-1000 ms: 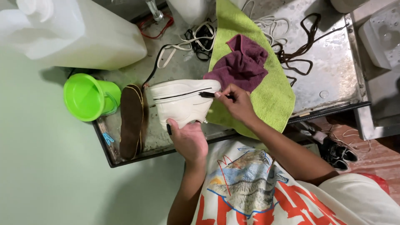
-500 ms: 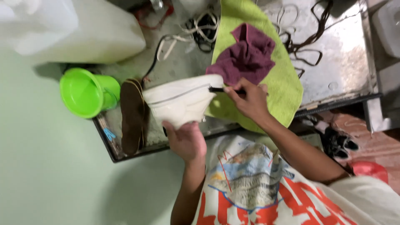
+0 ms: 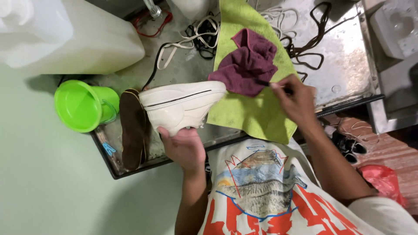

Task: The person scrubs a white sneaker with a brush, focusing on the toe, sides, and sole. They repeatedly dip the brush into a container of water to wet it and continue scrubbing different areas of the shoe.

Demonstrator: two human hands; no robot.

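Over the wet metal desk (image 3: 348, 56), the left hand (image 3: 183, 146) grips a cream-white leather sneaker (image 3: 180, 104) from below, sole side up, fingers curled round its body. Beside the shoe lies a brown insole (image 3: 132, 128), with a bright green plastic cup (image 3: 82, 105) just past it. The right hand (image 3: 296, 102) hovers above a lime-green towel (image 3: 257, 113), fingers pinched on something thin and dark that I cannot make out, next to a crumpled maroon cloth (image 3: 250, 63). Loose laces (image 3: 305, 45) sprawl further back.
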